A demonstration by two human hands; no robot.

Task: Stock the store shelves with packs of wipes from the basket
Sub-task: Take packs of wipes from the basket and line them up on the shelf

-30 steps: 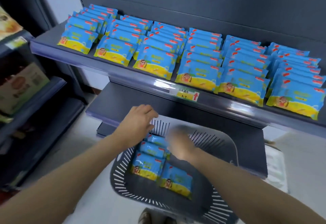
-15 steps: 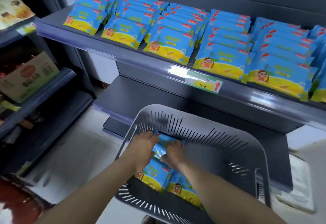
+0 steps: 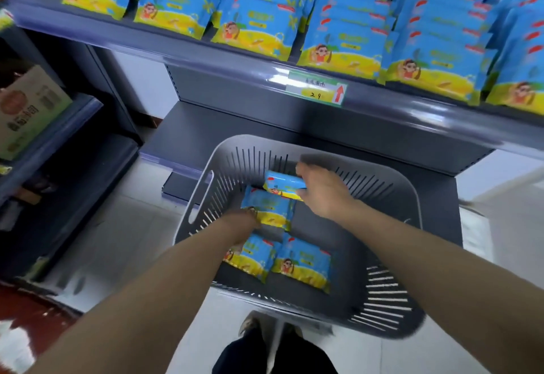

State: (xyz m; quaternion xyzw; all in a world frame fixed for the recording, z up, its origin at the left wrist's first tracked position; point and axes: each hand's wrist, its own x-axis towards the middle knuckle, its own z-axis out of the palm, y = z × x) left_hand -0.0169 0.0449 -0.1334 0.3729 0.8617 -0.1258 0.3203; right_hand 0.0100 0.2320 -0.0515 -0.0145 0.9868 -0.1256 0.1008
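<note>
Right hand (image 3: 321,194) risen gripping raised pack (image 3: 283,186), long axis left-right, left hand (image 3: 243,224) holding second pack (image 3: 269,210) in basket (image 3: 385,294)

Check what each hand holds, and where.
Right hand grips raised wipes pack by its right end. Left hand touches second pack at lower-left corner; grip unclear.
</note>
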